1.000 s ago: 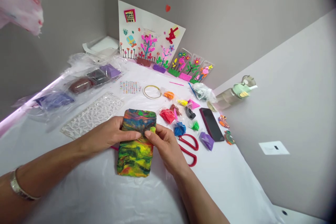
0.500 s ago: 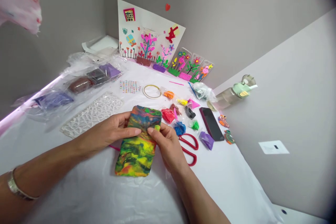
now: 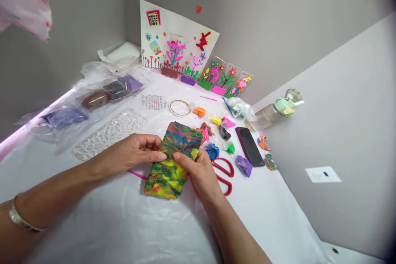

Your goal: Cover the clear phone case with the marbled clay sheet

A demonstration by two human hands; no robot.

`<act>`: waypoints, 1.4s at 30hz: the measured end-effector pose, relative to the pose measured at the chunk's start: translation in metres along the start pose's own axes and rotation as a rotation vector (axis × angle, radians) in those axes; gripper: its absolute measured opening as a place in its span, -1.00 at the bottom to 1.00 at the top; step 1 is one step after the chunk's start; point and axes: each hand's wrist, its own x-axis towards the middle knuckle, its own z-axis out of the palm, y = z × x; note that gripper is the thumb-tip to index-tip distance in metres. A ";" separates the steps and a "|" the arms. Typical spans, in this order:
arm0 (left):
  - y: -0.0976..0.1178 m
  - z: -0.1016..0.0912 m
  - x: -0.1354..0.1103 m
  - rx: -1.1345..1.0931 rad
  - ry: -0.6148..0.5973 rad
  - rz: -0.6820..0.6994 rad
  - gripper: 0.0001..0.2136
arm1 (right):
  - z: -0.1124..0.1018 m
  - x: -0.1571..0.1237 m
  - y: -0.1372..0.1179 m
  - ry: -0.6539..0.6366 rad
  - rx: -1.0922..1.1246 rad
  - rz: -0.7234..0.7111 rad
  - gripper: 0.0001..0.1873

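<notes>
A clay-covered phone case (image 3: 167, 175), marbled in yellow, green, blue and orange, is held up tilted above the white table. My left hand (image 3: 144, 150) grips its left edge, thumb on the face and fingers curled at the edge. On the other side my right hand (image 3: 199, 171) is closed round the right edge, its thumb pressing the clay near the middle. A small yellow-green lump (image 3: 194, 153) shows beside the right hand at that edge. Red-handled scissors (image 3: 227, 187) lie just right of the right hand, partly hidden. A pink stick (image 3: 137, 174) rests below the left hand.
Several small bags of coloured clay, one purple (image 3: 243, 166), lie to the right near a dark phone (image 3: 250, 146). A textured clear sheet (image 3: 111, 132), gem stickers (image 3: 154, 102) and a bangle (image 3: 180, 108) are on the table. A decorated board (image 3: 182, 29) and bottle (image 3: 272, 113) stand behind.
Both hands still hold the phone case. It has shifted to the right and slightly up and is turned a little, uncovering more of the pink stick and covering the red clay bag more.
</notes>
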 end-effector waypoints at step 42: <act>-0.001 -0.005 -0.002 -0.007 -0.165 0.005 -0.80 | 0.000 -0.001 0.005 -0.034 -0.038 0.049 -0.74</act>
